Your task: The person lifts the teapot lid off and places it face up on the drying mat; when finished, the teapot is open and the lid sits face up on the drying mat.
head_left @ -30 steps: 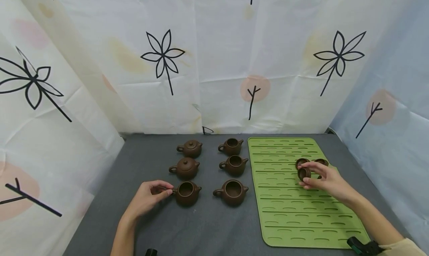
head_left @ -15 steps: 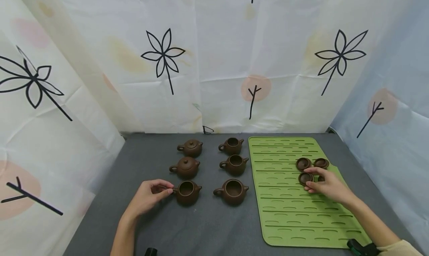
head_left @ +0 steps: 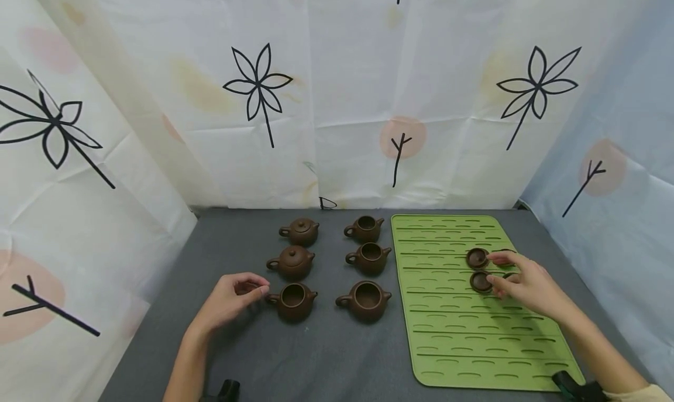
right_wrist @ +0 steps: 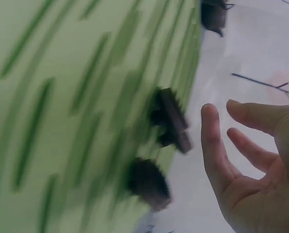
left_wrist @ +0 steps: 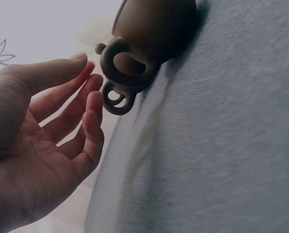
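My left hand [head_left: 226, 299] is beside the handle of a brown lidless teapot [head_left: 295, 314], at the front of the left row. In the left wrist view its loosely bent fingers are a little apart from the teapot handle [left_wrist: 116, 75] and hold nothing. My right hand [head_left: 529, 288] hovers over the green mat, thumb and fingers spread. Small brown teapot lids lie under it: a back lid [head_left: 477, 258], a front lid [head_left: 481, 282], and others partly hidden by the fingers. The right wrist view shows blurred lids [right_wrist: 151, 184] on the mat, apart from the fingers.
Two lidded teapots, a nearer one [head_left: 293, 264] and a farther one [head_left: 300, 232], stand behind the lidless one. Three lidless teapots, the front one [head_left: 367, 311] included, form a second row. The green ridged mat [head_left: 447, 355] covers the right of the grey table [head_left: 337, 361].
My left hand has let go of the teapot handle and drawn slightly left. My right hand set a lid down on the mat, released it and moved a little to the right.
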The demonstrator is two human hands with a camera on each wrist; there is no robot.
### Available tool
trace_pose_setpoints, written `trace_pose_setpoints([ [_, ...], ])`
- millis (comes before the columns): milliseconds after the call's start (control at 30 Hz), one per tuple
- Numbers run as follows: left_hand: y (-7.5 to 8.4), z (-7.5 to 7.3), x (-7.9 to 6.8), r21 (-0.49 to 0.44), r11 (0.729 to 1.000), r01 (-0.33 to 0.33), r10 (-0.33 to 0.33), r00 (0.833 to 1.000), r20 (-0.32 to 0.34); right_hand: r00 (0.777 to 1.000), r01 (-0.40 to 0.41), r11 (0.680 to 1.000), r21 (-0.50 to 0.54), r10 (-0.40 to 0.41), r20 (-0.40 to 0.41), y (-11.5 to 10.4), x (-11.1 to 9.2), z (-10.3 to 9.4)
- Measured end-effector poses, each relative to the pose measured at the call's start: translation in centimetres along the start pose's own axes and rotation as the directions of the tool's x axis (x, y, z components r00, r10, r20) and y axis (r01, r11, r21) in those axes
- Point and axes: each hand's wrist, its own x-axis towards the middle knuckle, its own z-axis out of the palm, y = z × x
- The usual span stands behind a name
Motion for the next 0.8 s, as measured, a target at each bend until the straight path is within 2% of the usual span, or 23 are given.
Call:
trace_pose_setpoints([
  [67, 0.1, -0.3, 0.5, 0.024, 0.999, -0.031, 0.031, 0.999, -0.021, 0.999, 0.044, 0.998, 0.033, -0.044, -0.020, -0.9, 0.5, -0.1],
  [133, 0.1, -0.6, 1.0, 0.042, 0.998, -0.056, 0.058, 0.998, -0.038, 0.996, 0.090, 0.990, 0.108, -0.088, -0.020, -1.9, 1.4, 0.0],
  [267, 0.2, -0.9, 2.2, 0.069, 0.995, -0.079, 0.083, 0.995, -0.057, 0.987, 0.148, 0.959, 0.244, -0.158, 0.024, -4.4, 3.3, 0.9],
  [467, 0.1, -1.3, 4.1, 0.091, 0.992, -0.084, 0.090, 0.994, -0.056, 0.974, 0.153, 0.917, 0.368, -0.203, 0.102, -8.0, 6.8, 3.0],
  [600, -0.2, -1.6, 5.3, 0.097, 0.993, -0.071, 0.079, 0.994, -0.078, 0.961, 0.146, 0.887, 0.438, -0.232, 0.149, -10.0, 9.3, 4.8],
  [800, -1.1, -1.7, 6.3, 0.097, 0.994, -0.042, 0.048, 0.997, -0.060, 0.938, 0.131, 0.861, 0.492, -0.268, 0.220, -13.7, 12.9, 8.0],
])
